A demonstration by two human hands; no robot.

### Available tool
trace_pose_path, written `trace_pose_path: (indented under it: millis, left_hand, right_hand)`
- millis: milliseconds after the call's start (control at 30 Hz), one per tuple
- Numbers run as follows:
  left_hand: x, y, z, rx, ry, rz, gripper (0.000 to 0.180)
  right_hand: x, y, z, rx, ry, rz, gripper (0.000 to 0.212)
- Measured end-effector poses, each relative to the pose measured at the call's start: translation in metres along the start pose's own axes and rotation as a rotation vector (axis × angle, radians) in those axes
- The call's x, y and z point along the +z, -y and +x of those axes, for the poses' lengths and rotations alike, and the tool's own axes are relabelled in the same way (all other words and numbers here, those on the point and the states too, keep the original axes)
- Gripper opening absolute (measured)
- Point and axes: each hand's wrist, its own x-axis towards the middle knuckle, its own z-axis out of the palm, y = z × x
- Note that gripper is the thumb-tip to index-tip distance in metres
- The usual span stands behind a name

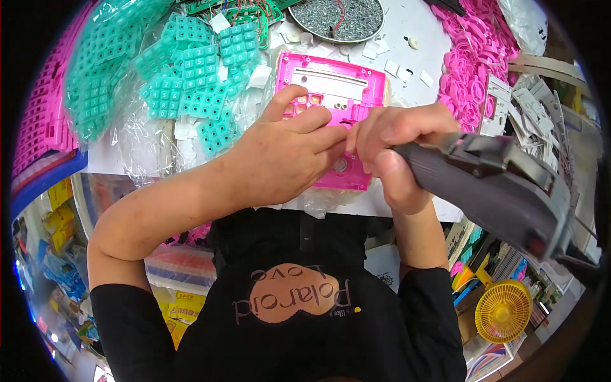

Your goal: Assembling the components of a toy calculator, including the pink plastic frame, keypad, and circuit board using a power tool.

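On the white worktable (pixel 417 38) we see stock piled round a small working gap: a heap of teal rubber keypad sheets (pixel 191 70) at left, partly in clear bags, and a heap of pink plastic ring-shaped parts (pixel 474 60) at right, likely kept within reach on either side. Next in size, the grey electric screwdriver (pixel 490 181); our right hand (pixel 391 143) is wrapped tight round its barrel, with the tip hidden behind the fingers. The pink rectangular plastic housing (pixel 334 89) lies flat in the middle of the table, just ahead of both hands. Our left hand (pixel 289 149) lies on it, fingers pressed down, probably to stop it sliding under the tool. A round metal dish of small screws (pixel 337 18) sits behind the housing. White paper scraps (pixel 391 67) lie scattered near it.
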Motion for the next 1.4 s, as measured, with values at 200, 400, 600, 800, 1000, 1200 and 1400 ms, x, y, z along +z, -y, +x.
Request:
trace_pose_path:
  millis: [200,400,600,800,1000,1200,1400]
  left_hand:
    - [0.001,0.001,-0.003,0.025,0.04,-0.032,0.017]
    - [-0.002,0.004,-0.001,0.05,0.028,0.012,0.017]
    - [0.003,-0.003,-0.004,0.004,-0.004,0.039,0.021]
    - [0.008,-0.003,-0.007,0.024,0.024,0.067,0.035]
    - [0.008,-0.003,-0.005,0.028,0.045,0.04,0.038]
    - [0.009,0.0,-0.004,0.021,0.046,-0.003,0.04]
    - [0.008,0.004,-0.004,0.0,0.021,-0.098,0.042]
  right_hand:
    - [0.004,-0.009,-0.001,-0.065,0.004,0.019,0.02]
    - [0.0,-0.013,-0.005,-0.044,0.028,0.046,0.018]
    - [-0.009,-0.016,0.009,-0.087,0.058,0.214,0.032]
    - [-0.017,0.005,0.017,-0.098,0.036,0.165,0.033]
    - [-0.014,0.005,0.011,-0.058,0.013,0.152,0.033]
    - [-0.013,0.002,0.009,-0.029,0.007,0.134,0.033]
    - [-0.017,0.004,0.011,-0.08,-0.008,0.127,0.032]
